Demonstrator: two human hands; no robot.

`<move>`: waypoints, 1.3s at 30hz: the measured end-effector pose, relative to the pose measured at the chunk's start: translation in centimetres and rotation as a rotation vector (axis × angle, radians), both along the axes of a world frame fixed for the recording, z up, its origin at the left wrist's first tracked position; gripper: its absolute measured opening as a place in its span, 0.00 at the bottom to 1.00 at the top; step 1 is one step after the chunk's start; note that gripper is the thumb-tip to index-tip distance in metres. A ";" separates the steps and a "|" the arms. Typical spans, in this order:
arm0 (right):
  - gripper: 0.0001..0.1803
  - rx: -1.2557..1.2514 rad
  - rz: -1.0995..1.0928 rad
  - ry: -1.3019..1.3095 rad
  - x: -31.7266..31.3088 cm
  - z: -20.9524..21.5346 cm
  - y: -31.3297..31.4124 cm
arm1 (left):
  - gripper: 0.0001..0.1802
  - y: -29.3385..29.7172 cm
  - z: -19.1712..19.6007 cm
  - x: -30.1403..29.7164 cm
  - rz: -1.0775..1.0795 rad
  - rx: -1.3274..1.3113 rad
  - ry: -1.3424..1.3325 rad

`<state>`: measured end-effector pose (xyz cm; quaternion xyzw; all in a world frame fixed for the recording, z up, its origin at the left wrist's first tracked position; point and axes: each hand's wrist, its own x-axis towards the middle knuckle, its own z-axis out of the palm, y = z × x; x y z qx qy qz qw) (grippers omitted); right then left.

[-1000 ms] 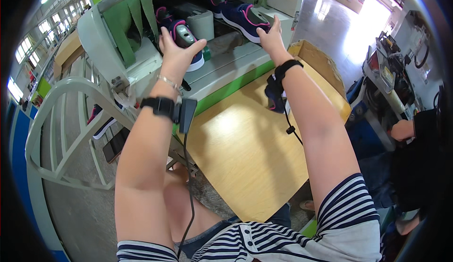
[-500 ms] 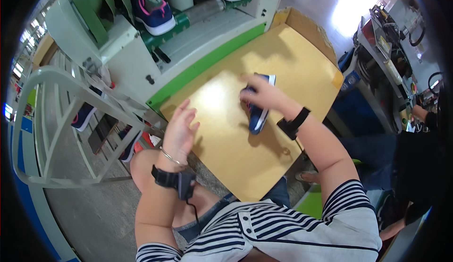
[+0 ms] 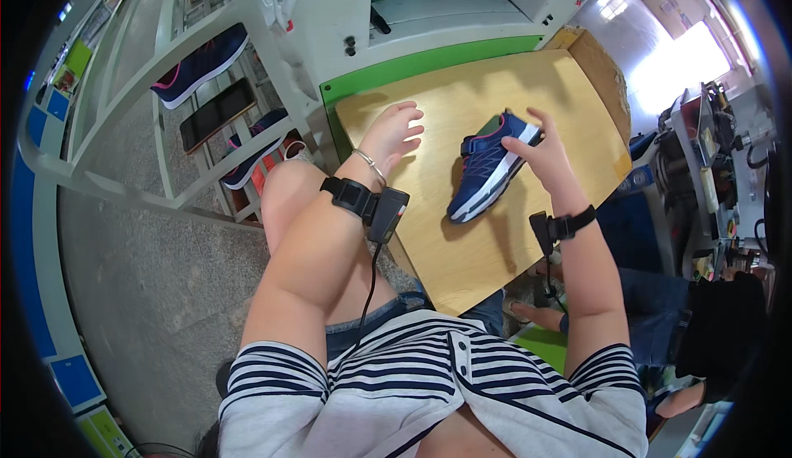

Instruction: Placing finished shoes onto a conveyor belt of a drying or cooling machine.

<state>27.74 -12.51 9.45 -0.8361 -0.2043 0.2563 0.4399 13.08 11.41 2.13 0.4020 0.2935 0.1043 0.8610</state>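
Observation:
A navy sneaker with a white sole and pink trim stands over the wooden tabletop, its toe pointing toward me and left. My right hand is at its heel, the thumb against the side and the fingers around the back. Whether the sole rests fully on the wood I cannot tell. To the left of the shoe, my left hand hovers above the table's left edge. Its fingers are loosely spread and nothing is in them.
A white metal rack at the left carries more navy sneakers and a black phone. Beyond the tabletop stands a machine with a green front strip. Cardboard edges the far right corner. Another person is at the right.
The sneaker has turned, its toe swinging to the left and its side coming into sight. My right hand has shifted from over the shoe to its heel. The view has swung left.

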 end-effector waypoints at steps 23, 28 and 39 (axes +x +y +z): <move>0.18 0.207 0.176 -0.848 -17.4 -1.3 -3.4 | 0.21 -2.5 -1.2 -0.2 0.199 1.065 0.069; 0.19 0.275 0.394 -0.862 -21.6 0.0 3.6 | 0.20 -2.9 -1.1 -0.3 0.238 1.112 0.035; 0.21 0.239 0.479 -0.853 -20.9 0.5 6.1 | 0.23 -2.3 1.0 -1.0 0.223 1.181 0.139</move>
